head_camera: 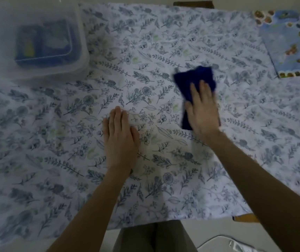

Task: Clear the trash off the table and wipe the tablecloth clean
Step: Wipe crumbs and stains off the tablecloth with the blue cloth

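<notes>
Wiping stage, by the look of it. Right hand (pixel 202 113) laid flat on dark blue cloth (pixel 193 77), fingers straight, pressing rather than gripping, right of centre on tablecloth (pixel 163 170). Left hand (pixel 121 135) spread flat, released, holding nothing, pinning fabric near the cloth. No loose trash visible on the patterned middle. Clear plastic container (pixel 80 51) at far left, blue printed sheet (pixel 287 46) at far right. Next, probably: sweeping onward over unwiped areas with even pressure, steadying fabric against bunching, possibly lifting the sheet.
</notes>
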{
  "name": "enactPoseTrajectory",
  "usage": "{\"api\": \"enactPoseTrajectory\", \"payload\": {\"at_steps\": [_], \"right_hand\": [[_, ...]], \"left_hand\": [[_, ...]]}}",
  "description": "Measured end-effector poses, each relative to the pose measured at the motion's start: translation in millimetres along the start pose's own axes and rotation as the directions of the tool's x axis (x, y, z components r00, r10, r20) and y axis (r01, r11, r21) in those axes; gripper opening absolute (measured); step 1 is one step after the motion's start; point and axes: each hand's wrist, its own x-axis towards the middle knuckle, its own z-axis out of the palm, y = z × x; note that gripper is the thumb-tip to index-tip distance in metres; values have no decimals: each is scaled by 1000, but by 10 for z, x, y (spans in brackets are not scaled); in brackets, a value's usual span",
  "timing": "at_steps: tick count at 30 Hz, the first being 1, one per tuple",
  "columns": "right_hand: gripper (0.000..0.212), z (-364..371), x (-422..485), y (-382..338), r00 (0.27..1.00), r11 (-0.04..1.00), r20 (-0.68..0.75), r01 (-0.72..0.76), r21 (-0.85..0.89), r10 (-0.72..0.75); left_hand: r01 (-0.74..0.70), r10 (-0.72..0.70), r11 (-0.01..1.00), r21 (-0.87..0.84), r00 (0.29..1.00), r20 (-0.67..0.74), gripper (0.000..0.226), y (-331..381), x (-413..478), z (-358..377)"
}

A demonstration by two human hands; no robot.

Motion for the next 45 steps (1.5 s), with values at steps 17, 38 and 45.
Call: {"api": "enactPoseTrajectory", "payload": {"at_steps": [17, 38, 45], "right_hand": [[58, -232, -1688, 1360, 980, 983, 144, -155, 101, 140], [54, -159, -2140, 1941, 991, 999, 132, -25, 19, 23], [56, -291, -1591, 2478, 975, 976, 98, -206, 71, 199]], "left_hand": [[-51, 47, 997, 61, 997, 63, 62, 58, 15, -29], [-345, 356, 934, -96, 924, 141, 59, 1930, -68, 466], [-343, 324, 935, 87, 929, 181, 61, 2308, -126, 617]]}}
